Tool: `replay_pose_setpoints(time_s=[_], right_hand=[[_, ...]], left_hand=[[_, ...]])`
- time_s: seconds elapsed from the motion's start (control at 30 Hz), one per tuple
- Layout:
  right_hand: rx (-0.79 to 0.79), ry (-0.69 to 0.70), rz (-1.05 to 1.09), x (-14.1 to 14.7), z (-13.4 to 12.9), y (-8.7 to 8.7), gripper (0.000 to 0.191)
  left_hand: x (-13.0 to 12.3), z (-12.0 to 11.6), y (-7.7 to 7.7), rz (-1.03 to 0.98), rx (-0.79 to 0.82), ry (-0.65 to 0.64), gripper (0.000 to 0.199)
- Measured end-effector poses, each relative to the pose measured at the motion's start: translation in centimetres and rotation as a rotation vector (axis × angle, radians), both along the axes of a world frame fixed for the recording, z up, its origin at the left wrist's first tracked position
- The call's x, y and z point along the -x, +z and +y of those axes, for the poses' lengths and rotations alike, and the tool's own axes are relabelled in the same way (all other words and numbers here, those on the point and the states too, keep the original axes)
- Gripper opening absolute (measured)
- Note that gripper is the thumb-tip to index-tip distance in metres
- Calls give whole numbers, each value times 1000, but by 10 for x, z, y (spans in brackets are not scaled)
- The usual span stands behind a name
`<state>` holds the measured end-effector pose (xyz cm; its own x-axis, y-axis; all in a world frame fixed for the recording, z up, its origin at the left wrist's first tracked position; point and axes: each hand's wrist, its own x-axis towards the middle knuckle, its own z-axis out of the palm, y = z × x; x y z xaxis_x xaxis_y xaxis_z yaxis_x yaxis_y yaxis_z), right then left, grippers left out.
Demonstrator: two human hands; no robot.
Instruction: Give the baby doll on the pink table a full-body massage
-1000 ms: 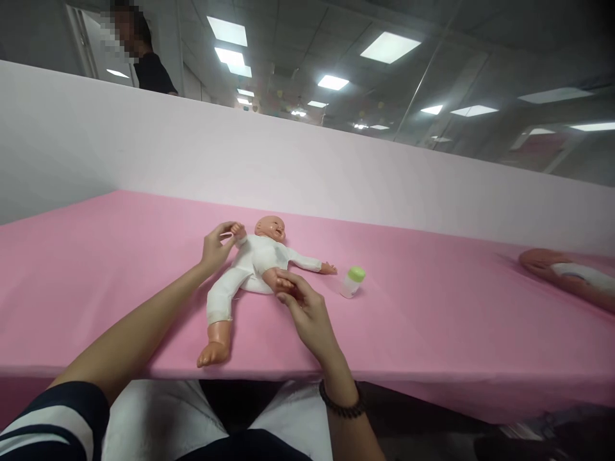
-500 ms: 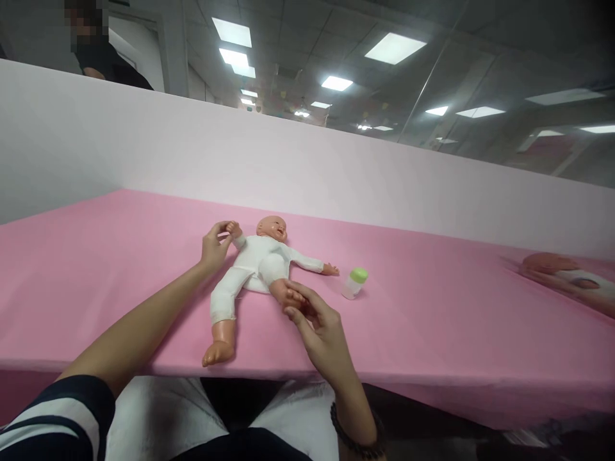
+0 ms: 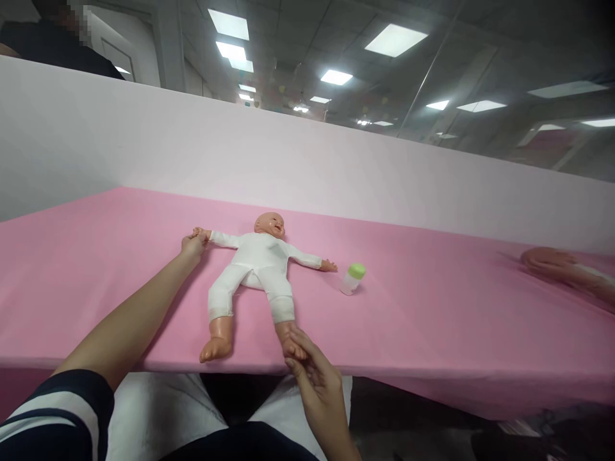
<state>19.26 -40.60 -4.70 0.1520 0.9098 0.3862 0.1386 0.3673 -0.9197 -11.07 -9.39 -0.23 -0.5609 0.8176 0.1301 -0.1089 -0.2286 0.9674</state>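
The baby doll point(image 3: 259, 256) has just gone from a folded pose to a spread one. It lies on its back on the pink-covered table point(image 3: 423, 314), in front of the person, head toward the white partition point(image 3: 312, 166) and feet toward the near edge.

The left hand point(image 3: 193, 250) has drawn the doll's arm out from its bent position beside the head, so it now extends sideways. Its fingers are closed around the doll's small hand point(image 3: 198, 231). The right hand point(image 3: 321, 387) has brought the opposite leg down from its bend, and that leg now lies nearly straight. Thumb and fingers grasp the foot point(image 3: 293, 350) close to the table edge. With both held limbs opened out, the motion in hand appears to be at or near its extended end; how firmly either hand grips cannot be told.

The other arm and leg stay outstretched, untouched. The small bottle with a green cap point(image 3: 353, 280) remains just beside the free arm, and a second doll point(image 3: 552, 266) lies well apart at the far right.
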Motion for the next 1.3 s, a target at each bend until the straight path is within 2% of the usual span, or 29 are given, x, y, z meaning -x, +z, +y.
replay_pose_setpoints(time_s=[0.1,0.23,0.3,0.37,0.47,0.6,0.73,0.83,0.9,1.0,1.1,1.2,1.3], right_hand=[[-41,28,-17,-3,10,27,36],[-133,61,-118,0,42,70,38],[-144,94,-144,6,64,84,38],[-158,126,-149,15,87,90,38],[-157,166,-145,27,114,87,39],[-154,156,-132,34,125,80,39],[-133,144,-84,25,101,85,38],[-96,116,-60,9,68,90,39],[-74,98,-67,-1,45,87,37],[3,92,-61,-9,15,68,38],[68,64,-19,-5,-3,40,38],[84,26,38,4,-9,16,37],[75,9,53,10,-10,8,37]], left_hand=[[-13,-8,9,70,-74,39,24],[-39,-30,20,383,-358,-25,31],[-52,-41,22,522,-445,-81,28],[-61,-49,20,691,-506,-154,25],[-65,-54,13,913,-541,-295,24],[-65,-54,7,940,-520,-312,23],[-65,-50,8,826,-526,-269,24],[-59,-41,11,617,-486,-180,27],[-50,-32,13,441,-410,-82,29],[-33,-17,14,152,-207,42,27],[-19,-6,12,-47,0,4,20],[-13,-3,8,-84,63,-12,24],[-12,-3,6,-88,68,15,22]])
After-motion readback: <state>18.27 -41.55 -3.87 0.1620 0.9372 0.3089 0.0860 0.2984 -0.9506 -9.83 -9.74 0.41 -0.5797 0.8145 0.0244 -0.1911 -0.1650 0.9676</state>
